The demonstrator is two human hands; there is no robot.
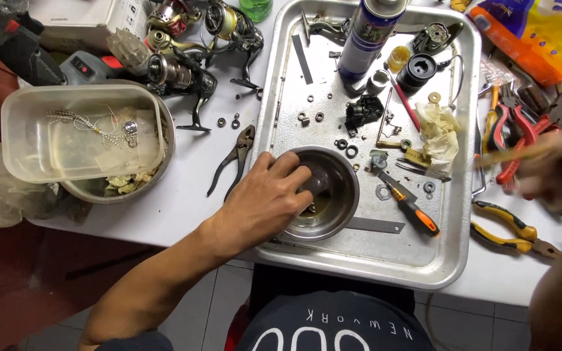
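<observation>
While the left hand (265, 198) dips its fingers into the small steel bowl (333, 170) at the near-left part of the metal tray (453, 250), the work looks like fishing small parts out of the shallow brownish liquid at the bowl's bottom. The fingers are curled loosely over the rim, tips down inside; whether they pinch anything I cannot tell. The next move, by my judgement, calls for a careful pinch, since the parts would be tiny and slippery.

In this one head view the right hand (557, 172) is blurred at the right edge, closed around a thin yellowish stick (512, 155) that points left above the tray's right rim. An orange-handled screwdriver (412, 209) lies just beside the bowl, washers (347, 148) and a black reel part (363, 110) beyond it. Pliers (235, 159) rest on the table left of the tray.
</observation>
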